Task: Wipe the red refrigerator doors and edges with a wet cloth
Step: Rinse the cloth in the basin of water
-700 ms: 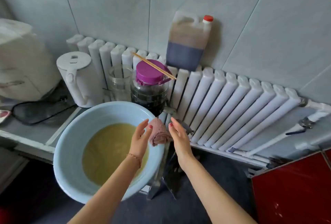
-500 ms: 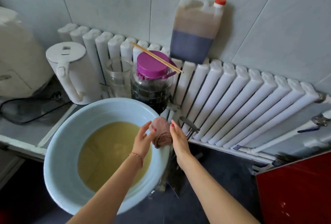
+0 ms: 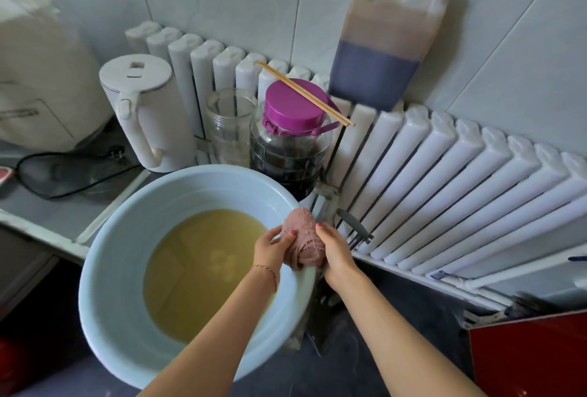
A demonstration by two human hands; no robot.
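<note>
Both my hands wring one pink cloth over the basin's rim.

I count one cloth (image 3: pixel 304 239), one pale blue basin (image 3: pixel 117 269) of yellowish water, two jars, one white kettle (image 3: pixel 144 114), one jug (image 3: pixel 386 44) and a pair of chopsticks (image 3: pixel 306 93). The cloth is bunched upright between my palms at the basin's right edge. My left hand (image 3: pixel 270 249) grips its left side with curled fingers (image 3: pixel 287 239); my right hand (image 3: pixel 336 252) wraps round its right side. Both forearms reach forward from below. A corner of the red refrigerator (image 3: pixel 533 361) shows at lower right, well apart from the cloth.
</note>
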